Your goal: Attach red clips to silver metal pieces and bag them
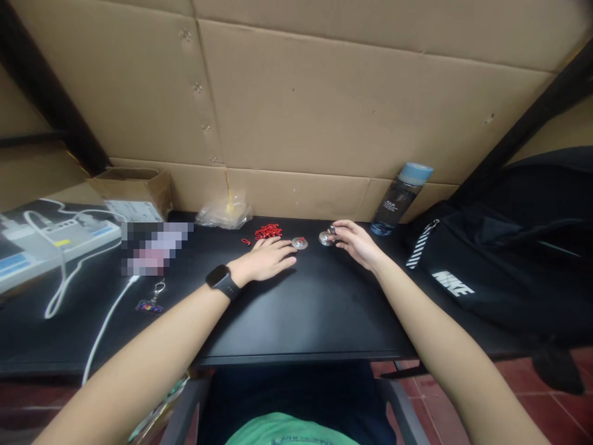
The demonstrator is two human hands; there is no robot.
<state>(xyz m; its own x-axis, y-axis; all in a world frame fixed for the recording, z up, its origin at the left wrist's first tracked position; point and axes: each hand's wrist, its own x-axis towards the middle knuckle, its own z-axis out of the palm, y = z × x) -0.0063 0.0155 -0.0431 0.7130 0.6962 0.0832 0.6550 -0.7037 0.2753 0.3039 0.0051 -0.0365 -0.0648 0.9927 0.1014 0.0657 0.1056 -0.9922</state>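
Observation:
My left hand (269, 258) lies spread, palm down, on the black table, holding nothing. Its fingertips are beside a round clear disc (299, 244) with a small red piece on it. Just behind that hand is a pile of red cord loops (269, 231), and one loose red loop (246, 241) lies to its left. My right hand (349, 239) pinches a small shiny metal piece (332, 229) between thumb and fingers, over a second round disc (325, 238). The fingers partly cover that disc.
Behind are a crumpled plastic bag (225, 213) and an open cardboard box (134, 191). A power strip (55, 241) with white cables and a keychain (151, 305) lie left. Right are a blue-capped bottle (393, 204) and a black bag (500, 266).

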